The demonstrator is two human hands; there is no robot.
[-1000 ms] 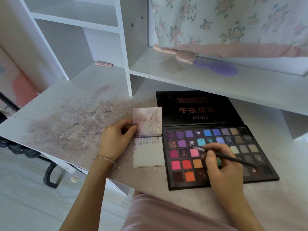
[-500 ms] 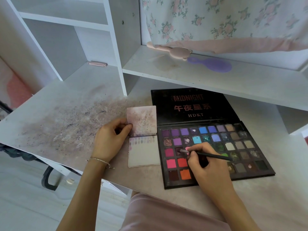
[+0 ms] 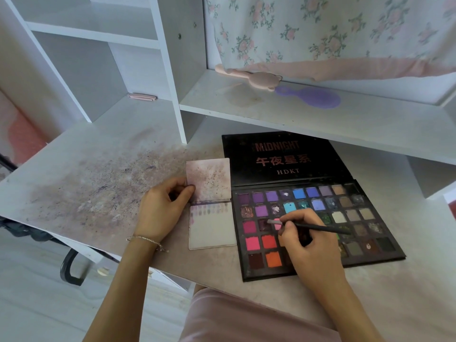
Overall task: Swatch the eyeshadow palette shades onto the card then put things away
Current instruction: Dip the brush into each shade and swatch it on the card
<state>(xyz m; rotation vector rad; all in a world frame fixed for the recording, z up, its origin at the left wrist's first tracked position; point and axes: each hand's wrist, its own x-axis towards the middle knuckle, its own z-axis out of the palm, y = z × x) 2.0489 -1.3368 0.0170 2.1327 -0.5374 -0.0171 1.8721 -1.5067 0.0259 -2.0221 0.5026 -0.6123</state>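
An open black eyeshadow palette (image 3: 345, 213) with several coloured pans lies on the desk, its lid flat behind it. My right hand (image 3: 308, 245) rests over its middle and grips a thin black brush (image 3: 318, 227); the pale brush tip sits on the dark pan beside the pink one. Left of the palette lies a folded swatch card (image 3: 212, 225) with a row of faint purple swatches along the top of its lower half. My left hand (image 3: 162, 208) pinches the left edge of the card's stained upper flap.
The desk (image 3: 98, 183) is smeared with powder stains on the left. On the shelf above lie a pink bear-shaped brush (image 3: 249, 76) and a purple hairbrush (image 3: 311, 96). A pink clip (image 3: 142, 96) sits in the left cubby. Floral cloth hangs behind.
The brush tip has moved left and down across the palette, from the purple row to the dark pan by the pink one. My left hand has stayed on the card.
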